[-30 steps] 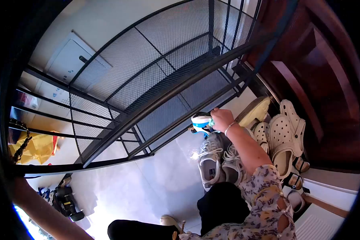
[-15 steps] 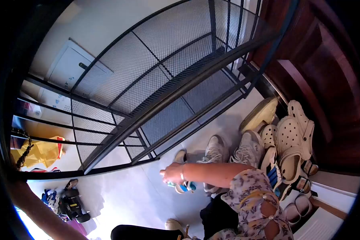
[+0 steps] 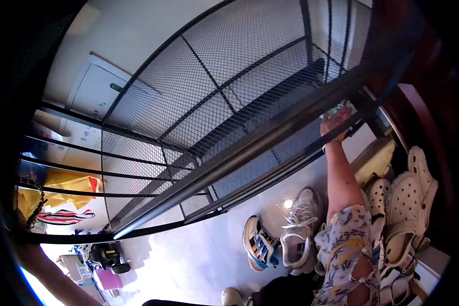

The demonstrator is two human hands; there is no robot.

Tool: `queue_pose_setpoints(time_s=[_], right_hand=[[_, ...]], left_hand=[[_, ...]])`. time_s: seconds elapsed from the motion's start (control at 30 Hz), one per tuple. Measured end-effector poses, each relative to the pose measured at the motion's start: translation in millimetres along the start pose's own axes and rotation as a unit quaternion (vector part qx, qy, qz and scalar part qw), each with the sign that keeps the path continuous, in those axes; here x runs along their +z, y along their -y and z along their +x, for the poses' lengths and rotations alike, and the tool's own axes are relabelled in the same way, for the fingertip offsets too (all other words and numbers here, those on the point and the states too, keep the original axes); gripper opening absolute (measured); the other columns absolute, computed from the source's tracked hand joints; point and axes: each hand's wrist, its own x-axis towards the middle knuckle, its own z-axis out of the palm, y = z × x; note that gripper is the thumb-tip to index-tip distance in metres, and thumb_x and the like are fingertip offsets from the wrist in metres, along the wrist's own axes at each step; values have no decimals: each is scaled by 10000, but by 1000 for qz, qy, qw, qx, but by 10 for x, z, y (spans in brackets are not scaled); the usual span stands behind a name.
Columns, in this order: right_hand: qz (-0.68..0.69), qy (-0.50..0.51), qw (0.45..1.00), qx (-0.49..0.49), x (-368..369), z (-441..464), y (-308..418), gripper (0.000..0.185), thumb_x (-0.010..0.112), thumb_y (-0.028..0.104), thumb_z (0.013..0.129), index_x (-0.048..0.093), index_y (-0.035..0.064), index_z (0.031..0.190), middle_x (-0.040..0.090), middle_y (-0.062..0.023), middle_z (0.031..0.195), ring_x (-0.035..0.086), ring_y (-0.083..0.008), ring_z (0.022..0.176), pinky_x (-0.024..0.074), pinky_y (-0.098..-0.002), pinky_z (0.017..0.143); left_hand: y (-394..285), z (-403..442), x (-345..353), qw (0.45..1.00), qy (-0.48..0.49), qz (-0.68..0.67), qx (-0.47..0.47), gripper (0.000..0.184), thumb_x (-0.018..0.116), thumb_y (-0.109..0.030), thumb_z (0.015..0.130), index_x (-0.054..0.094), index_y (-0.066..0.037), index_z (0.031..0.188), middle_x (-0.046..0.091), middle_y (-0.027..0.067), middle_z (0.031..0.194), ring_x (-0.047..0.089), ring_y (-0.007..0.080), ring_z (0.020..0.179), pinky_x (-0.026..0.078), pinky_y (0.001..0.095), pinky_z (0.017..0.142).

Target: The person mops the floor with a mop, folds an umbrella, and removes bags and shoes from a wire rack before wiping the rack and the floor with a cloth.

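My right hand [image 3: 335,122] reaches to the right end of the black mesh rack [image 3: 214,86], behind its front rail. Its fingers curl at a small pale greenish thing [image 3: 341,108], mostly hidden by hand and rail. Below my right forearm stands a grey lace-up sneaker [image 3: 301,224]. Left of it a white, black and orange sneaker [image 3: 260,244] with blue trim lies tilted on the floor. Of my left arm only the forearm shows at the lower left; the hand is lost in the dark edge by the rack's bars.
Beige clogs [image 3: 400,209] and a pale yellow shoe [image 3: 375,160] crowd the right side by a dark red door [image 3: 428,122]. Behind the bars at left lies a yellow bag [image 3: 69,186]. A black toy vehicle [image 3: 109,256] and a pink box [image 3: 108,279] sit at lower left.
My right hand has gone from above the multicoloured sneaker up and right to the rack's far end. The view has shifted, and that sneaker now shows uncovered. The left forearm keeps its place.
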Motion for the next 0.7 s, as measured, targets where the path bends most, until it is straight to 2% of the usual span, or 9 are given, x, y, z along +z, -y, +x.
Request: queue_pose_setpoints(time_s=[0.07,0.13,0.17,0.27,0.4,0.5,0.6,0.63,0.7], right_hand=[[-5,-6,1000,3,120,-129,212,432,559,215,806,532,-63,1135,477,-258,1225,434,-372,1154,297,-426,1024],[209,127,970,-11,186,-232,357,356,546,119,757,560,-59,1066,496,-257,1188,447,-374,1131,304,-438,1008],[120,17,991,-63,160,-463,508,293,548,85,722,576,-49,981,525,-246,1129,468,-383,1083,353,-470,942],[204,152,966,-55,-131,-367,918,236,548,81,724,595,-36,923,550,-225,1085,499,-381,1031,385,-494,889],[274,121,948,-110,-69,-689,1565,224,537,57,751,598,-3,958,558,-174,1117,514,-369,1028,404,-482,895],[347,160,911,-157,-137,-980,1952,256,519,55,780,580,12,1024,549,-162,1142,504,-362,1057,401,-473,917],[405,198,870,-201,-120,-1303,2123,289,502,53,808,562,26,1090,540,-151,1167,495,-354,1085,397,-463,939],[414,214,858,-215,-151,-1409,2115,301,496,53,818,556,31,1112,537,-147,1175,492,-352,1094,396,-460,946],[391,275,850,-220,-286,-1549,2032,323,461,64,852,530,40,1167,534,-152,1182,483,-333,1119,390,-447,965]], left_hand=[[-36,25,-37,999,8,41,20,336,613,-83,856,541,40,1160,602,167,1122,603,231,994,486,307,873],[-49,27,-77,996,22,77,37,323,602,-78,864,542,45,1156,601,167,1127,601,230,1003,479,305,884],[-31,20,-90,995,23,89,39,319,599,-77,866,542,46,1155,601,167,1129,600,230,1005,477,305,887],[81,35,-150,999,38,22,21,300,591,-57,865,550,46,1144,601,164,1133,602,221,1006,476,298,886],[173,32,-155,998,44,31,17,288,601,-45,853,565,44,1124,608,150,1122,607,202,991,477,279,880],[234,48,-108,942,-29,-299,-147,286,625,-44,835,577,35,1106,630,134,1068,620,180,942,485,248,852],[-113,100,-93,981,-33,-170,-90,276,636,-56,831,587,23,1090,644,130,1009,628,175,896,505,258,817],[-193,145,-112,996,-25,77,46,278,653,-52,817,594,18,1079,650,130,981,633,182,869,516,265,783],[-178,111,-10,999,-24,23,28,258,637,-63,812,598,21,1052,647,138,961,629,198,848,515,280,762]])
